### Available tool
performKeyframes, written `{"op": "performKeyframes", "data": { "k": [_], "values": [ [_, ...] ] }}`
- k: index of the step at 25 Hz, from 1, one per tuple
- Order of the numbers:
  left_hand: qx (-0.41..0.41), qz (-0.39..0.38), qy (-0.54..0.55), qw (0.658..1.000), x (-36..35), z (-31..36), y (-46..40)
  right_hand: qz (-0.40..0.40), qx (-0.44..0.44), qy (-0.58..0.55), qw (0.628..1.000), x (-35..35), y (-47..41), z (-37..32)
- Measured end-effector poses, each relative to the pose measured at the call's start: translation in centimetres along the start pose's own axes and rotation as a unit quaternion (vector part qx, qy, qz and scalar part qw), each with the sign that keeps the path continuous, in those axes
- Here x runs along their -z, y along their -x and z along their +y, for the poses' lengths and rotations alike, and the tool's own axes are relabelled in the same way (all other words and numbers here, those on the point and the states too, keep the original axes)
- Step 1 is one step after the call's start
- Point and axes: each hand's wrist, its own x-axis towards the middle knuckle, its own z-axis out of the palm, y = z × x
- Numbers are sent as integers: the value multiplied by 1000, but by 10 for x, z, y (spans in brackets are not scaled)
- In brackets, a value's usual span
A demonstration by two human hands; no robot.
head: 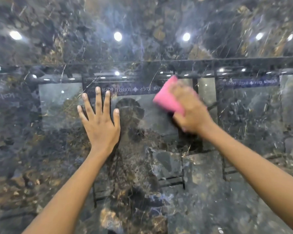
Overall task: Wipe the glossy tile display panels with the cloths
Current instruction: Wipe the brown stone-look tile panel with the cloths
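Glossy dark marbled tile panel (pixel 159 166), left hand (pixel 100 125) pressed flat, fingers splayed, right hand (pixel 191 114) (motion-blurred) gripped soft pink cloth (pixel 167 97).

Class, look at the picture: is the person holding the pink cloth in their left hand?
No, the pink cloth is gripped by the right hand, while the left hand lies flat, fingers spread, on the tile panel.

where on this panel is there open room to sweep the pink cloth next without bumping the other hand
Free: the panel right of the right hand and pink cloth, the stretch below both wrists, and the tile above the horizontal seam. Crowded: the narrow gap between the cloth and the flat left hand.
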Motion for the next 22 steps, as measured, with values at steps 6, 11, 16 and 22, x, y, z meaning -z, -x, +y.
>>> {"op": "performKeyframes", "data": {
  "k": [6,11,16,22],
  "values": [
    [-5,-4,-12,1000,-2,-1,0,56,-230,-66,969,3,-82,-42],
    [-14,-4,-15,1000,0,-3,2,-70,32,15,997,15,-88,-2],
    [0,-12,0,1000,1,2,5,112,-205,-37,972,18,-57,19],
    [28,-39,33,998,-2,21,66,-255,457,-4,852,-24,101,-53]
  ]
}}
